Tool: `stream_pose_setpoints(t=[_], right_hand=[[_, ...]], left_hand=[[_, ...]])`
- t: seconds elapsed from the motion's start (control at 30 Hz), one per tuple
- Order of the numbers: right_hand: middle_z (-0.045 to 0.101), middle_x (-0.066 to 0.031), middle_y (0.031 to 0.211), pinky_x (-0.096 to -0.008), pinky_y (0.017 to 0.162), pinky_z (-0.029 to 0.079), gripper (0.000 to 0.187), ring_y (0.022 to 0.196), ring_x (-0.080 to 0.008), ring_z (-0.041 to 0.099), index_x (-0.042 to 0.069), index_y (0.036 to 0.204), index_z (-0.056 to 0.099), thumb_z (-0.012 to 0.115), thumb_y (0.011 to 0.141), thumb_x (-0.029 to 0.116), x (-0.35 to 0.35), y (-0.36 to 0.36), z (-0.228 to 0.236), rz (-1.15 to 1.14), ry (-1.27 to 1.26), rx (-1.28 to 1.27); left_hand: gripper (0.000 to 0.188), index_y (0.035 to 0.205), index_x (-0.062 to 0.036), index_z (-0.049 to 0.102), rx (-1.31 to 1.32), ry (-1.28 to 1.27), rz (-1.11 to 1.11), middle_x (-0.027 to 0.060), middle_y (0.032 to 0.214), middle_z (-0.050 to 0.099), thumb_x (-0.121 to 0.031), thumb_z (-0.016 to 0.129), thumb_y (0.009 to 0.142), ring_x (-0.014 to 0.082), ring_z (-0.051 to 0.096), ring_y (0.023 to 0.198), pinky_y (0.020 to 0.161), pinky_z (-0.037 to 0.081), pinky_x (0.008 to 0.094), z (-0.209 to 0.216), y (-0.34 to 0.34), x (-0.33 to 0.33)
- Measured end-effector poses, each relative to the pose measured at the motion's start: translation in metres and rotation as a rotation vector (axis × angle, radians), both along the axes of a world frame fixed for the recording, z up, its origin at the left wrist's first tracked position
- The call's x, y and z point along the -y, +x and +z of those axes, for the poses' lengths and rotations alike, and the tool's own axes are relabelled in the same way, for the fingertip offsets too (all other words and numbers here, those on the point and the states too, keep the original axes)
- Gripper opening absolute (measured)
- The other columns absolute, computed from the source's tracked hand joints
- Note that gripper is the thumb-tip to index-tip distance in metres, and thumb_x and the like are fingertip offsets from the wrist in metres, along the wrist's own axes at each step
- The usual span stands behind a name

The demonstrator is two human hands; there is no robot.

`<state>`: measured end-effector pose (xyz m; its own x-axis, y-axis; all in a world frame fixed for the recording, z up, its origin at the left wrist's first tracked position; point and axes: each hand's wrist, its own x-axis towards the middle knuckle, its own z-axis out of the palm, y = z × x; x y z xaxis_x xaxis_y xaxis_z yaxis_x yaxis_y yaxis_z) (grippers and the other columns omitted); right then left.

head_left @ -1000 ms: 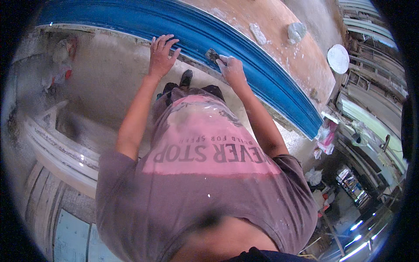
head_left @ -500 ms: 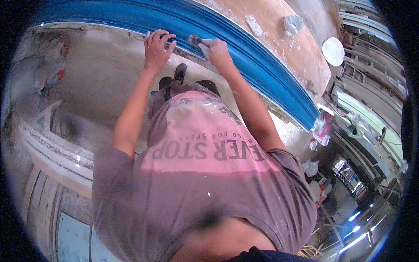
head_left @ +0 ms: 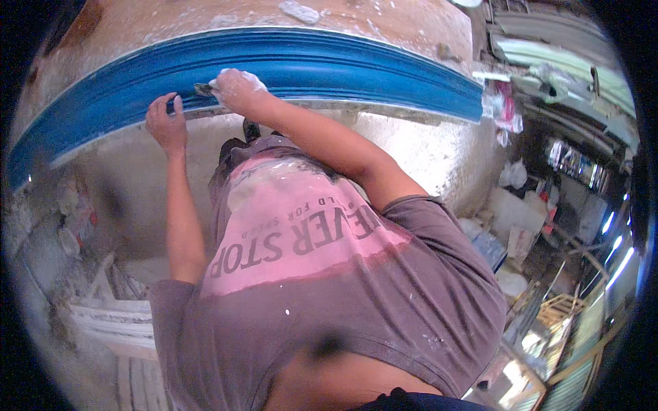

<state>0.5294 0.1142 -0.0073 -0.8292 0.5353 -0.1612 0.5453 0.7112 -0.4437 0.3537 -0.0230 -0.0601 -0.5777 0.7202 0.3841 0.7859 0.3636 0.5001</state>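
A long blue ridged moulding form stretches across the top of the head view, its long grooves running lengthwise. My right hand, whitened by some pasty residue, is closed around a small brush with a dark grey tip. That brush points left, its tip against or just above the blue surface; most of its handle is hidden in my fingers. To the left, my left hand rests at the form's near edge, fingers and thumb apart, with nothing seen in it.
Beyond the form lies a brown work surface spattered white, bearing a white lump. A pink and white plastic bag sits by the form's right end. White moulding lengths are at lower left. Clutter and a wooden crate stand at right.
Both hands have shifted left along the blue form, the right one carrying the brush closer to the left hand. The view has turned, so the form now lies more level across it.
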Motion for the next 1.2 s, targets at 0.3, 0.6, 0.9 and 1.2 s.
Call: stream_pose_setpoints(t=[0.3, 0.6, 0.9, 1.2], right_hand=[[0.067, -0.0128, 0.087, -0.0388, 0.069, 0.051, 0.031, 0.070, -0.0280, 0.064, 0.014, 0.115, 0.075, 0.069, 0.094, 0.035, -0.111, 0.406, 0.022, -0.363, -0.021, 0.200], [0.073, -0.0160, 0.097, -0.0481, 0.077, 0.055, 0.043, 0.084, -0.0365, 0.070, 0.020, 0.111, 0.076, 0.066, 0.088, 0.056, -0.068, 0.254, 0.000, -0.421, -0.185, 0.117], [0.072, -0.0176, 0.085, -0.0460, 0.072, 0.055, 0.032, 0.077, -0.0370, 0.070, 0.021, 0.107, 0.078, 0.071, 0.086, 0.044, -0.088, 0.454, -0.004, -0.713, 0.049, 0.069], [0.066, -0.0296, 0.101, -0.0505, 0.084, 0.051, 0.039, 0.093, -0.0430, 0.064, -0.004, 0.116, 0.059, 0.064, 0.088, 0.023, -0.076, 0.480, -0.046, -1.281, -0.105, 0.042]], left_hand=[[0.034, 0.119, -0.0190, 0.066, -0.075, -0.049, 0.019, 0.0103, 0.136, 0.053, -0.036, 0.072, 0.090, 0.0320, 0.042, 0.132, 0.113, 0.031, 0.0489, -0.009, -0.019, -0.007], [0.038, 0.114, -0.0142, 0.066, -0.204, -0.148, -0.156, 0.0118, 0.134, 0.054, -0.040, 0.073, 0.088, 0.0318, 0.044, 0.132, 0.115, 0.027, 0.0526, 0.001, 0.033, -0.055], [0.046, 0.114, -0.0166, 0.070, -0.109, -0.144, -0.735, 0.0077, 0.129, 0.060, -0.042, 0.081, 0.078, 0.0310, 0.051, 0.126, 0.114, 0.034, 0.0518, 0.044, 0.141, -0.117], [0.043, 0.117, -0.0158, 0.070, -0.059, -0.193, -0.990, 0.0077, 0.122, 0.064, -0.035, 0.080, 0.080, 0.0302, 0.059, 0.114, 0.097, 0.047, 0.0439, 0.045, 0.243, -0.169]])
